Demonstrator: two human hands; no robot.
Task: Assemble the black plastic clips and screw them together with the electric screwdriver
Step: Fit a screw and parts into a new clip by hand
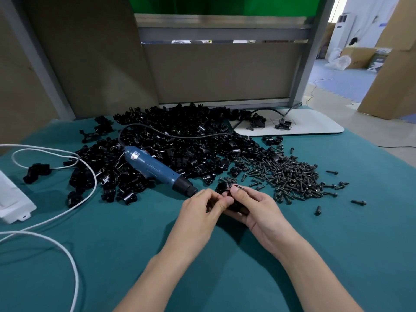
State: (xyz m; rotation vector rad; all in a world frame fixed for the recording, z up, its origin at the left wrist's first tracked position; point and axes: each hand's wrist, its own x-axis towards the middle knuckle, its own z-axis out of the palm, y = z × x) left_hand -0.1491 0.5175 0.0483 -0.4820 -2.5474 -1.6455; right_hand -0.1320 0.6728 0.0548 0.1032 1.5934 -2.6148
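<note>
Your left hand and right hand meet over the green cloth, fingers of both curled around one black clip pinched between them; what looks like a screw shows at your right thumb tip. Just beyond your left knuckles, the blue screwdriver lies on its side, its tip pointing at your hands. Behind it spreads the pile of clips; a heap of screws lies to the right. A white cable loops at left.
</note>
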